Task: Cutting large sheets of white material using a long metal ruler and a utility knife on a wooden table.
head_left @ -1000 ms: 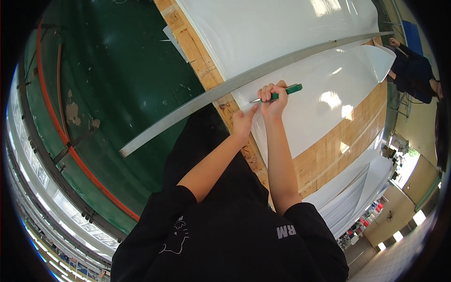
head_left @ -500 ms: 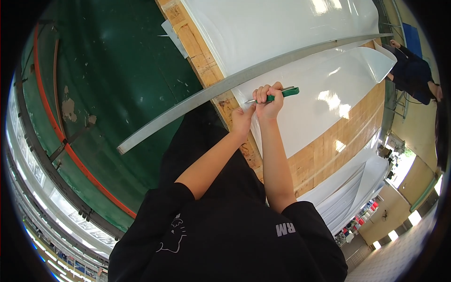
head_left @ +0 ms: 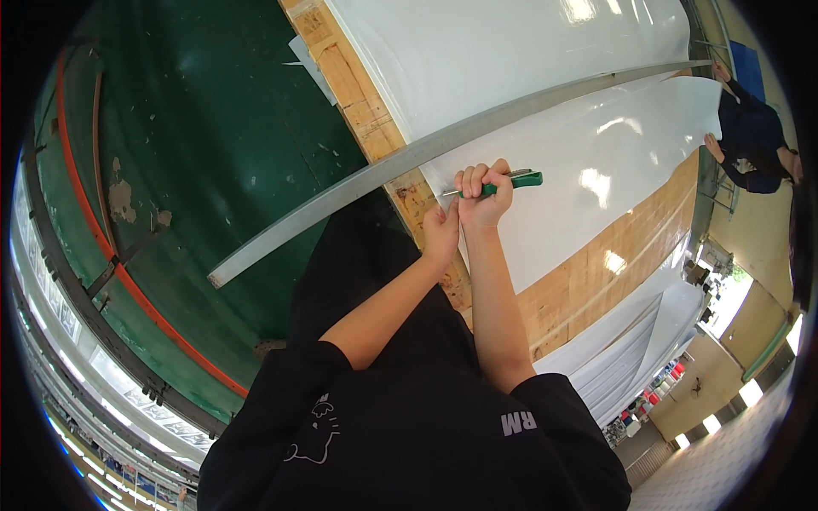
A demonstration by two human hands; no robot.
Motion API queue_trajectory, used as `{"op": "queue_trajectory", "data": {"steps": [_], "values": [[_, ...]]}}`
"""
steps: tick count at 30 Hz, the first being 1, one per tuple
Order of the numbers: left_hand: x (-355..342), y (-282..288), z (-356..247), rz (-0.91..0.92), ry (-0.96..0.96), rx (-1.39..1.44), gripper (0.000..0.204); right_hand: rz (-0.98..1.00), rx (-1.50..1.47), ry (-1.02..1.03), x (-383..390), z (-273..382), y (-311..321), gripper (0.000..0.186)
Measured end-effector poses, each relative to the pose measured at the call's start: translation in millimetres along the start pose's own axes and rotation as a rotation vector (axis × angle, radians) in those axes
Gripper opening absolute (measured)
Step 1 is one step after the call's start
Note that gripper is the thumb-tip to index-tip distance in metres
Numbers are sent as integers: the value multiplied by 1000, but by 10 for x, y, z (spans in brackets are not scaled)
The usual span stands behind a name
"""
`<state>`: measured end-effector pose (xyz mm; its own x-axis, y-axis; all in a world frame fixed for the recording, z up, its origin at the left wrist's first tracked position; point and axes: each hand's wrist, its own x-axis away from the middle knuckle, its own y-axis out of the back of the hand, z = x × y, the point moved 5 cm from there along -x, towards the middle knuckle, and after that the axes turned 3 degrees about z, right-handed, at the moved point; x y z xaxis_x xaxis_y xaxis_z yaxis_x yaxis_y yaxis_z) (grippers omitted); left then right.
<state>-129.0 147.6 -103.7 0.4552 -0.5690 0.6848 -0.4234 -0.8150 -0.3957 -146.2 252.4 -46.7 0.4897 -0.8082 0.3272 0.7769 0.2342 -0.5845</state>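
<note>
A dark green floor (head_left: pixel 213 153) is seen across the left of the view, crossed by a red pipe (head_left: pixel 94 230) that curves along its outer edge. To its right a large wooden table (head_left: pixel 596 272) is laid out, and most of its top is covered by a glossy white sheet (head_left: pixel 596 170) that reaches to the far end. More white sheets (head_left: pixel 630 349) are stacked lower down beyond the table's near edge. A long grey metal straightedge (head_left: pixel 366 183) is laid across the sheet and out over the table's left edge, so that its near end hangs above the green floor. At the far right end of the sheet another person in dark clothes (head_left: pixel 750 136) is seen, with one hand (head_left: pixel 714 146) placed near the sheet's corner. The wearer's black shirt (head_left: pixel 409 426) fills the lower middle of the view. The right hand (head_left: pixel 484 194) is closed in a fist around a green-handled knife (head_left: pixel 511 180), whose blade is pointed left, just below the straightedge and at the sheet's near edge. The left hand (head_left: pixel 441 232) is held just beside the right one, its fingers curled and its fingertips touching the sheet's edge over the wooden table; whether the edge is pinched cannot be told. A small scrap of white sheet (head_left: pixel 311 64) lies on the floor beside the table's left edge.
</note>
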Motion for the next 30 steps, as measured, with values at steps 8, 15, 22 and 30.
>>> {"op": "queue_trajectory", "data": {"steps": [8,15,22,30], "values": [[-8,-36,-196,14,-75,21,19,-253,-60,207,227,372,-120,36],[-30,-24,-643,106,-272,-934,24,-194,-191,435,385,1238,57,39],[-61,-112,-851,357,-475,-1491,36,-228,152,303,464,1008,-11,18],[28,-100,-806,415,-463,-1644,29,-47,333,170,370,657,-149,26]]}}
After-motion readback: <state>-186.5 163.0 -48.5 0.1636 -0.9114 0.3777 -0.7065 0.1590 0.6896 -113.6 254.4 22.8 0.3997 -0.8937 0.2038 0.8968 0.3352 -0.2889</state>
